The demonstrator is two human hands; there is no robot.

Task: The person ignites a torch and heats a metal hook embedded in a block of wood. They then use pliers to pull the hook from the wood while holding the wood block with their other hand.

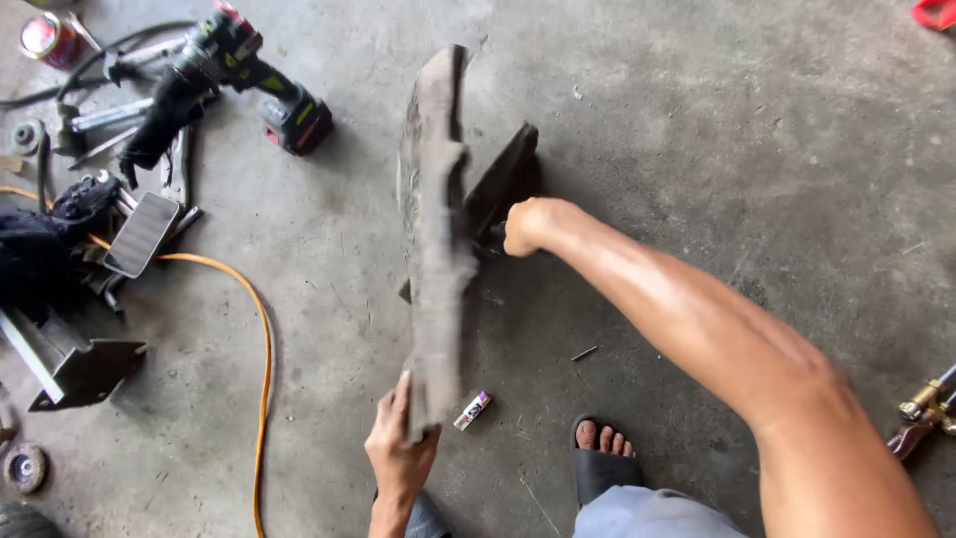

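**Two hands on a worn metal part, standing on edge over the concrete**

The left hand (400, 450) is gripping the near end of the part (436, 239), fingers curled round its lower edge and the thumb lying along the side, so it is closing firmly on the metal. The part is a long, grey, rough-edged piece, standing on edge over the floor (717, 120) and running away from the person, with a dark bracket (501, 181) jutting out to its right near the far end.

The right hand (528, 227) is reaching across with the arm stretched out, and it is balled up tight just under that bracket, touching the part's right side. Whether it is clutching something inside the fist, I cannot tell; the fingers are turned away from the camera.

Just right of the left hand, a small tube-shaped packet (473, 409) with a purple and white label is lying on the floor, near a foot in a black sandal (600, 460). At the top left corner a round can (48, 38) with a red band is sitting beside a black cordless drill (244, 80) with a red battery. An orange cable (261, 359) is curving down the left side, past a phone (141, 234) lying face up among dark tools.
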